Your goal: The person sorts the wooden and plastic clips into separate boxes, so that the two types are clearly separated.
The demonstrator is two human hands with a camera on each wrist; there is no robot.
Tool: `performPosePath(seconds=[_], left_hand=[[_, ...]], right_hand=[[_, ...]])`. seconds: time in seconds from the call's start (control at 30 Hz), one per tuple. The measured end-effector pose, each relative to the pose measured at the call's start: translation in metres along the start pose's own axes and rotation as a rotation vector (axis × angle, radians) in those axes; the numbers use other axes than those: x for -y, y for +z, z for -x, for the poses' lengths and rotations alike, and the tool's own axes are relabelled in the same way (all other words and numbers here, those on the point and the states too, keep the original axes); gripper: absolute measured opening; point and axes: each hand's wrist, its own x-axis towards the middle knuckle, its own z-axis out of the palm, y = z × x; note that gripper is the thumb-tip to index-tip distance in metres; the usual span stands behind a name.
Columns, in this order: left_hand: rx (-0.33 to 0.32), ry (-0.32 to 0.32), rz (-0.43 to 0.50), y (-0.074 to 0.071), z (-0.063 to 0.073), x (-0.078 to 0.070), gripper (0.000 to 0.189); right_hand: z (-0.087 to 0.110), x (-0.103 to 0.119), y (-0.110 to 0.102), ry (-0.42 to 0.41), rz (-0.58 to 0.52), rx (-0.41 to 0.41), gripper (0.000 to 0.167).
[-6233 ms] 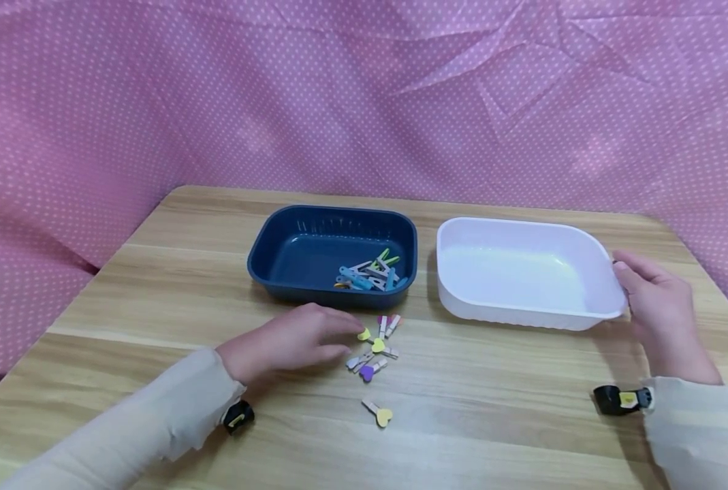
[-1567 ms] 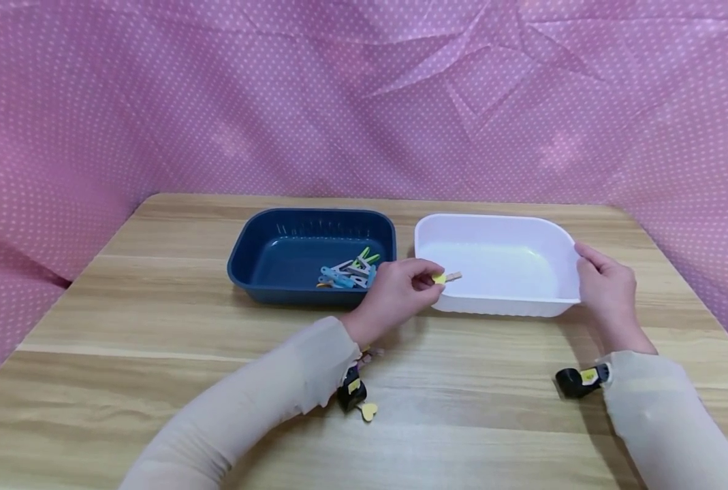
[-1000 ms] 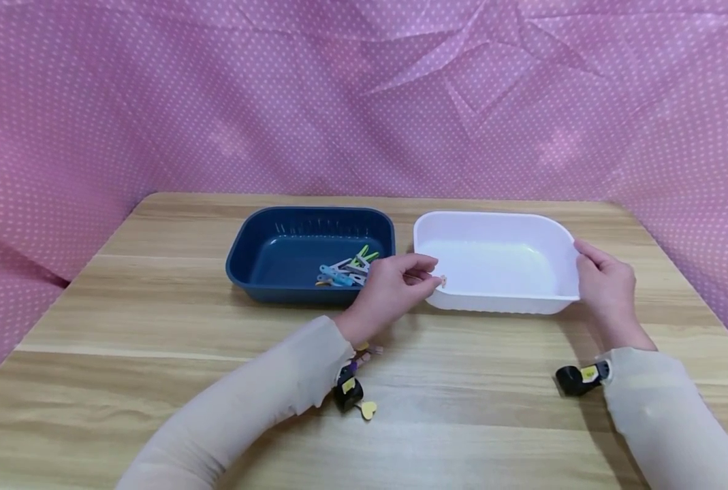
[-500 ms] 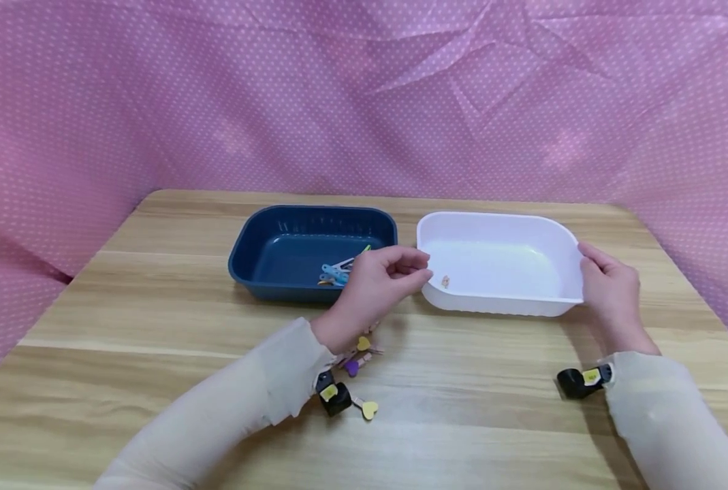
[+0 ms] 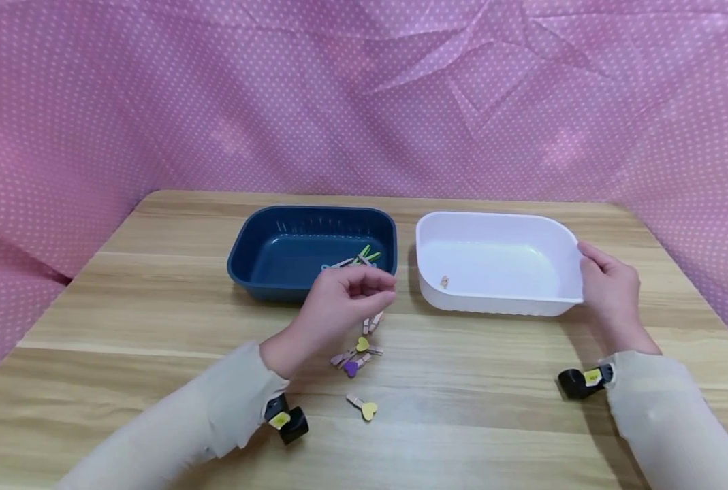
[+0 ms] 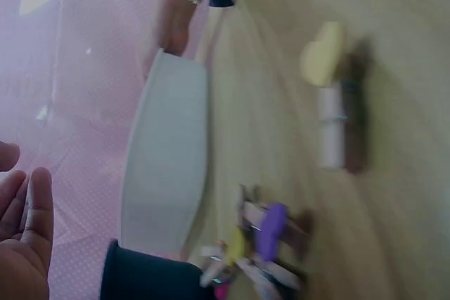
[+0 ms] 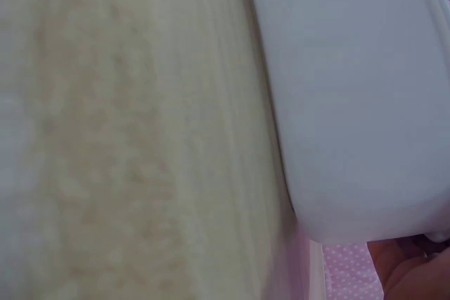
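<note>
My left hand [image 5: 339, 299] hovers with loosely bent fingers, holding nothing, over the front edge of the dark blue tub [image 5: 265, 286]. My right hand [image 5: 611, 289] grips the right end of the white tub [image 5: 498, 304], as the right wrist view also shows. One small wooden clothespin [image 5: 445, 281] lies inside the white tub at its near left corner. Several mini clothespins with hearts lie on the table below my left hand, among them a purple-heart clothespin [image 5: 351, 368] and a yellow-heart clothespin [image 5: 362, 344]. Another yellow-heart clothespin [image 5: 368, 411] lies apart, closer to me.
Inside the dark blue tub are several clothespins, including a green clothespin [image 5: 366, 256]; my left hand partly hides them. Both tubs stand side by side on a wooden table [image 5: 462, 422]. A pink dotted cloth [image 5: 364, 102] hangs around the back and sides.
My left hand brought a yellow-heart clothespin over the white tub, let it go inside, and moved back left over the dark blue tub's front. My right hand keeps its grip on the white tub.
</note>
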Motion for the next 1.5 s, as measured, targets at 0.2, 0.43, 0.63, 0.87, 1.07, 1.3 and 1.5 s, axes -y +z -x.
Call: performPosePath(seconds=[0.2, 0.43, 0.63, 0.87, 1.07, 1.3, 1.5], left_hand=[[0.076, -0.076, -0.034, -0.006, 0.012, 0.007, 0.016], [0.166, -0.065, -0.087, -0.012, 0.026, 0.016, 0.02], [0.308, -0.036, -0.145, -0.015, 0.035, 0.023, 0.019], [0.461, -0.059, -0.171, -0.014, 0.039, 0.031, 0.019], [0.549, -0.099, -0.21, -0.014, 0.047, 0.039, 0.017], [0.584, -0.032, -0.28, -0.016, 0.054, 0.045, 0.017], [0.604, 0.081, -0.386, -0.013, 0.053, 0.048, 0.017]], right_hand=[[0.0, 0.0, -0.003, 0.004, 0.023, 0.005, 0.048], [0.001, 0.0, -0.002, 0.014, 0.009, 0.002, 0.047], [0.0, 0.001, -0.002, 0.017, 0.006, 0.006, 0.047], [0.0, 0.0, -0.002, 0.019, 0.022, -0.008, 0.047], [0.001, 0.0, 0.0, 0.042, -0.044, -0.008, 0.044], [0.002, 0.002, 0.003, 0.049, -0.049, 0.012, 0.045], [0.001, 0.002, 0.001, 0.055, -0.037, -0.003, 0.045]])
